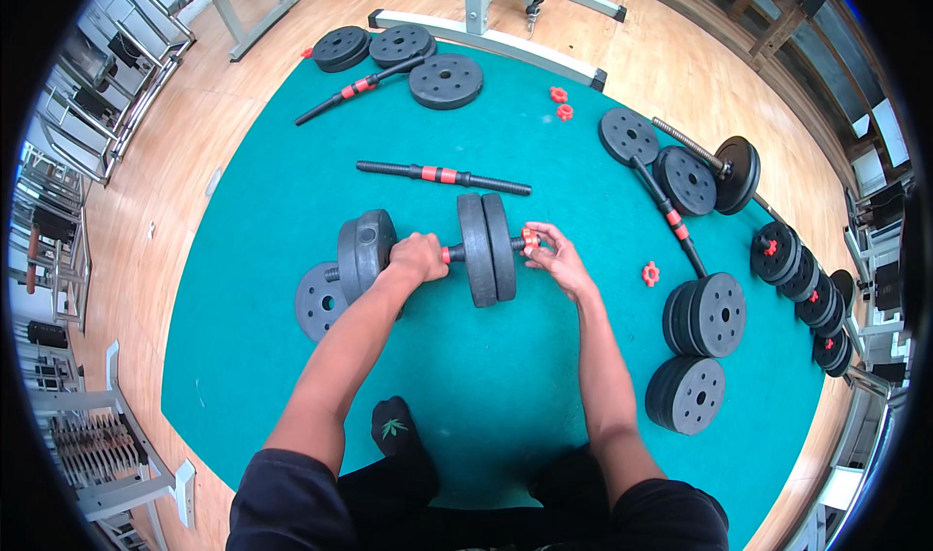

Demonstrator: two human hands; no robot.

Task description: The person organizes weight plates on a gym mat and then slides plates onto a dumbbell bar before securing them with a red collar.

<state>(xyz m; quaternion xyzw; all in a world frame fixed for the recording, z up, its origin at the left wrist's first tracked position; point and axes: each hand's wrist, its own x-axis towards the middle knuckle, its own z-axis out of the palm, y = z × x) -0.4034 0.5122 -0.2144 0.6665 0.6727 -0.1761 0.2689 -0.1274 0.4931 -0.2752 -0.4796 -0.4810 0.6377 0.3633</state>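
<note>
A dumbbell with black plates (474, 250) on both sides of its bar lies across the middle of the green mat. My left hand (420, 258) is wrapped round the bar's grip, between the left plates (366, 250) and the right ones. At the bar's right end, my right hand (558, 259) has its thumb and fingers on a red star-shaped collar nut (530, 240), which sits on the thread apart from the plates. The left end of the bar shows bare thread above a loose grey plate (319, 300) lying flat.
Beyond the dumbbell lies a bare dumbbell bar (442, 177). Loose plates (445, 80) and another bar (355, 90) lie at the far left. Stacked plates (686, 396), a red nut (650, 273) and assembled dumbbells (777, 252) are on the right. A grey machine frame (476, 26) borders the green mat (253, 191).
</note>
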